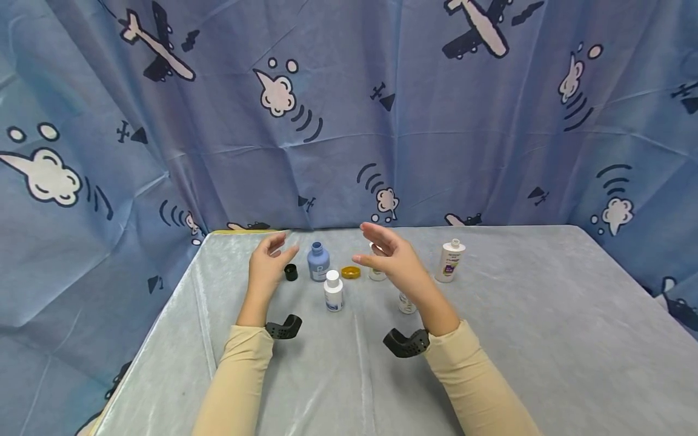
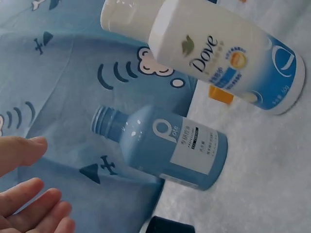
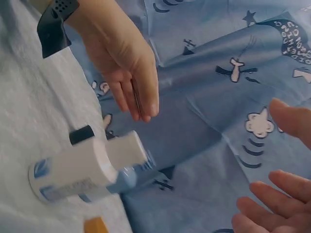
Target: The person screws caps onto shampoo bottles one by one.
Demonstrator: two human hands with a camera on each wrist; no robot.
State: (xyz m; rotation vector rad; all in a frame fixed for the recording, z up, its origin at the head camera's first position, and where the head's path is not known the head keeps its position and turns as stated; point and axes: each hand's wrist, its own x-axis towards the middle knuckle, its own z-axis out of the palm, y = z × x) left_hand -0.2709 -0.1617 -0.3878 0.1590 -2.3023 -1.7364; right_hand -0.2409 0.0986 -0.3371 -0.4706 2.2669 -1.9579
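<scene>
Head view, around the centre of the frame: the left hand and the right hand are held up apart from each other, fingers loosely extended and thumbs spread well away from them; neither has hold of anything. Black curved plastic wrist pieces sit at the wrists, above long beige sleeves.

Just right of the left hand in the frame is a small round black cap. Between the hands stand a blue bottle with an uncapped threaded neck and, lower in the frame, a white Dove bottle with a white cap and blue-patterned base, both upright. Near the right thumb lies a round orange-yellow cap. Behind the right hand a white bottle shows only in part, and a white container is partly hidden by the right wrist.

Farther right, well apart from the others, stands a tall white bottle with a narrow neck and purple label. All rest on a desk covered in pale grey cloth. Across the upper frame hangs a blue curtain printed with planes and clouds.
</scene>
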